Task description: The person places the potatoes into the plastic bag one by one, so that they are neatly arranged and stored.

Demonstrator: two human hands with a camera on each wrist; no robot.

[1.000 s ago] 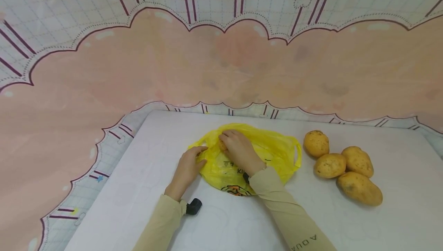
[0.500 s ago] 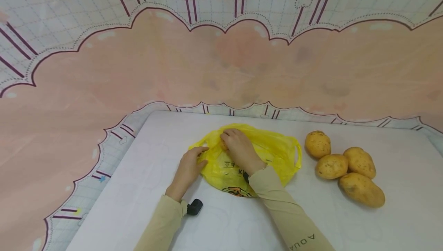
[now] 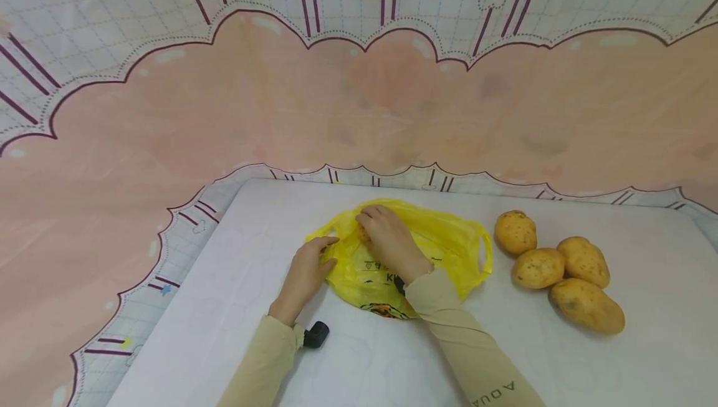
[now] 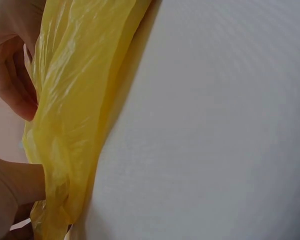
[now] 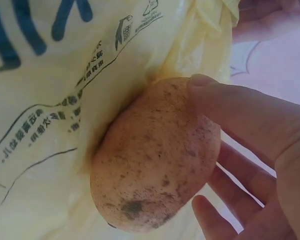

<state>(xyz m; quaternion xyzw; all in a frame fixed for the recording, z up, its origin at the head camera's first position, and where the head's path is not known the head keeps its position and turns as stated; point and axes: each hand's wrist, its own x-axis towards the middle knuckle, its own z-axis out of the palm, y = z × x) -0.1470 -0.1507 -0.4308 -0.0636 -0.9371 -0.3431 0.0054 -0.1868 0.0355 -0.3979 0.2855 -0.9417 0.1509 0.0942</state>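
A yellow plastic bag (image 3: 449, 239) with dark printing lies flat on the white table. My left hand (image 3: 303, 276) pinches its left edge; in the left wrist view the thumb (image 4: 20, 182) presses against the crumpled plastic. Over the bag's left half, my right hand (image 3: 391, 242) grips a potato (image 3: 362, 233). The right wrist view shows this potato (image 5: 157, 155) up close, brown with dark specks, held between thumb and fingers against the yellow film. Most of it is hidden by the hand in the head view.
Several potatoes (image 3: 538, 268) sit clustered on the table (image 3: 359, 363) to the right of the bag. A loop handle (image 3: 487, 257) of the bag points toward them. Behind the table hangs a patterned pink cloth (image 3: 336, 108).
Both hands stay almost where they were, with the right still gripping the potato. The bag's right handle has shifted very slightly to the right.
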